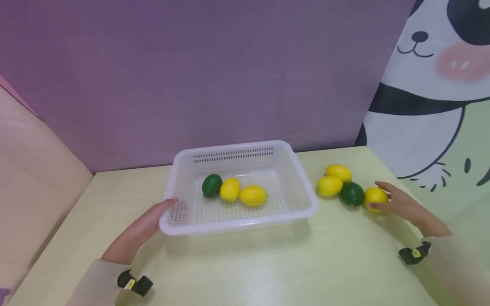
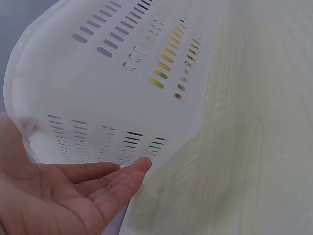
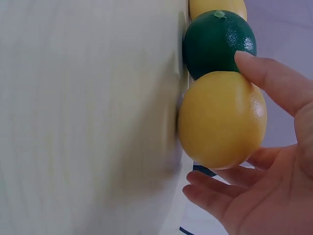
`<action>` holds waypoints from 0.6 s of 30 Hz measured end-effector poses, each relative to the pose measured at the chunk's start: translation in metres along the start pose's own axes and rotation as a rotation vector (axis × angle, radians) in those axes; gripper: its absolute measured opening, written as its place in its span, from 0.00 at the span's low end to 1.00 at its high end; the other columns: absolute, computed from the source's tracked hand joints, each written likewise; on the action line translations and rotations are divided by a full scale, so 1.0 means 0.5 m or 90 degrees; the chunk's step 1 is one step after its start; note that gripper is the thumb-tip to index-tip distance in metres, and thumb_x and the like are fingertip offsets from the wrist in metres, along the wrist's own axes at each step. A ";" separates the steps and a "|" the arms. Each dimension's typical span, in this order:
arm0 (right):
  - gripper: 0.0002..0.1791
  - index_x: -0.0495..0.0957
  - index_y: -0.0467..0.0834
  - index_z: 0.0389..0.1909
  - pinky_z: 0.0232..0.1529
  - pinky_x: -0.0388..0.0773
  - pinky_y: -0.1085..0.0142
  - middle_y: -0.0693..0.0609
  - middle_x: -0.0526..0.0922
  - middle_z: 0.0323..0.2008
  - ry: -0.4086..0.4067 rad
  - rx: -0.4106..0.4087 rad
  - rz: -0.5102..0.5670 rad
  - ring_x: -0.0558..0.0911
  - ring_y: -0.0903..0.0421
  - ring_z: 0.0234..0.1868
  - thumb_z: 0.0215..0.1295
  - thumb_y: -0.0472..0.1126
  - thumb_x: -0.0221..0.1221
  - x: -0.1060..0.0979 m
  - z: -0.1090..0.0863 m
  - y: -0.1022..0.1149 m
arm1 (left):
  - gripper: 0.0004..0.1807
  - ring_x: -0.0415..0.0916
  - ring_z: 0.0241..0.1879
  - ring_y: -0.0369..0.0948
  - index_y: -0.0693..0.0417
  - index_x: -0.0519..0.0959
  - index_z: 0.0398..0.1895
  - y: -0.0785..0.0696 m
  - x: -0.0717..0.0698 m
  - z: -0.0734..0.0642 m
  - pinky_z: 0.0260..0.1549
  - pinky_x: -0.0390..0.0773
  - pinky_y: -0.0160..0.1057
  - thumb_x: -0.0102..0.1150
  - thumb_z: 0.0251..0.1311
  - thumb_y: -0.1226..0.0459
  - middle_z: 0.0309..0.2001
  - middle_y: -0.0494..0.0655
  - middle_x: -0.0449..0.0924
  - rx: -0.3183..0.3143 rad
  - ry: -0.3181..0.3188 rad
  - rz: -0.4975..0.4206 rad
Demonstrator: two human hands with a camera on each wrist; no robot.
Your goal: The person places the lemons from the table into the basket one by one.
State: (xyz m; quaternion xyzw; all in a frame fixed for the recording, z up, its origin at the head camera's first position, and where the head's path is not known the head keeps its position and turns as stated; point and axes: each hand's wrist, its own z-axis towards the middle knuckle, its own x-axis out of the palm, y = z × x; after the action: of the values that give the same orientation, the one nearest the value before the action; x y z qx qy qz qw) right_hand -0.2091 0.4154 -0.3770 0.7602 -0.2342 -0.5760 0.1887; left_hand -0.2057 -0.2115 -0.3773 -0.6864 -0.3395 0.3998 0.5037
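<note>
My left hand (image 1: 153, 219) holds the left end of a white plastic basket (image 1: 245, 223), its thumb over the rim. In the left wrist view its fingers (image 2: 117, 193) lie along the slotted outer wall. A green lime (image 1: 212, 185) and two yellow lemons (image 1: 230, 190) lie in the basket. On the right, my right hand (image 1: 402, 207) grips a yellow lemon (image 3: 222, 120) on the table, thumb on one side and fingers on the other. Right beside that lemon is a second green lime (image 3: 218, 44), close to the thumb tip.
Two more lemons (image 1: 330, 186) sit left of and behind the right-hand lime on the pale wooden table (image 1: 245, 272). A purple curtain (image 1: 229, 76) hangs along the back edge. At the right is a panel with a panda drawing (image 1: 421, 136).
</note>
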 end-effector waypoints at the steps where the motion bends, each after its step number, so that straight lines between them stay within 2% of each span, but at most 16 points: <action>1: 0.58 0.39 0.27 0.69 0.54 0.54 0.30 0.21 0.44 0.65 -0.001 0.002 -0.001 0.51 0.23 0.61 0.58 0.61 0.60 0.002 0.000 0.000 | 0.34 0.75 0.51 0.44 0.65 0.49 0.71 0.001 0.000 0.000 0.52 0.68 0.41 0.30 0.73 0.49 0.60 0.69 0.67 0.003 0.001 0.000; 4: 0.57 0.41 0.26 0.69 0.54 0.55 0.31 0.21 0.46 0.64 -0.004 0.001 -0.002 0.54 0.24 0.59 0.57 0.60 0.61 0.006 0.000 0.000 | 0.34 0.75 0.51 0.43 0.65 0.49 0.71 0.004 0.000 -0.001 0.51 0.68 0.40 0.30 0.73 0.49 0.59 0.69 0.67 0.020 0.007 -0.004; 10: 0.56 0.46 0.26 0.67 0.52 0.61 0.35 0.22 0.54 0.60 -0.017 0.002 -0.003 0.62 0.29 0.54 0.55 0.61 0.62 0.012 0.000 -0.001 | 0.34 0.77 0.49 0.41 0.67 0.49 0.71 0.010 -0.003 0.002 0.50 0.70 0.41 0.30 0.73 0.50 0.57 0.67 0.70 0.029 0.014 -0.014; 18: 0.57 0.46 0.26 0.66 0.51 0.62 0.36 0.23 0.56 0.59 -0.020 0.015 0.007 0.64 0.30 0.52 0.55 0.63 0.61 0.010 -0.001 -0.003 | 0.33 0.76 0.49 0.41 0.68 0.49 0.70 0.011 -0.001 0.001 0.52 0.67 0.41 0.30 0.73 0.51 0.57 0.68 0.69 0.029 0.008 -0.011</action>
State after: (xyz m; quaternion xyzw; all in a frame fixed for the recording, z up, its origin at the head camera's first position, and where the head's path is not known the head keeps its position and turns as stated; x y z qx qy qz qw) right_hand -0.2072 0.4140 -0.3816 0.7521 -0.2477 -0.5839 0.1792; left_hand -0.2058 -0.2131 -0.3827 -0.6743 -0.3336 0.3986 0.5246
